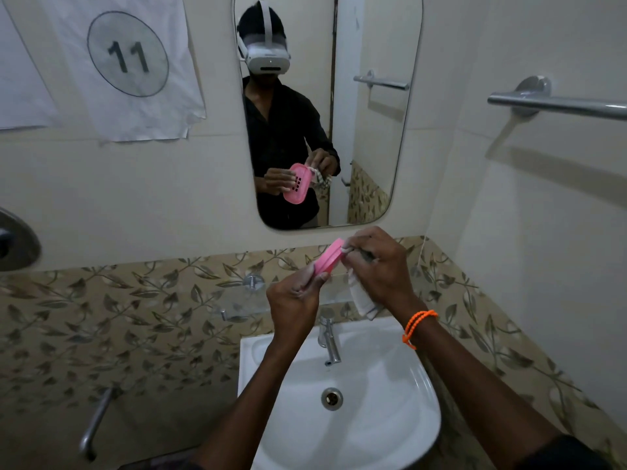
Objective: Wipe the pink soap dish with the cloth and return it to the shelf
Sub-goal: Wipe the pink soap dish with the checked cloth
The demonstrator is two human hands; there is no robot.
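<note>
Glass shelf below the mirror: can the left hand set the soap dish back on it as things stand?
Probably yes: the left hand holds the pink soap dish just above the glass shelf, with nothing between them.

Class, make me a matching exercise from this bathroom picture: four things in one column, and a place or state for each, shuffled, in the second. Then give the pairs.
Things:
1. pink soap dish
2. cloth
3. tap
4. towel rail

Places or states:
A. fixed on the wall at the right
B. gripped in the right hand
C. held in the left hand, above the sink
D. stands at the back of the sink

Pairs: 1-C, 2-B, 3-D, 4-A
</note>
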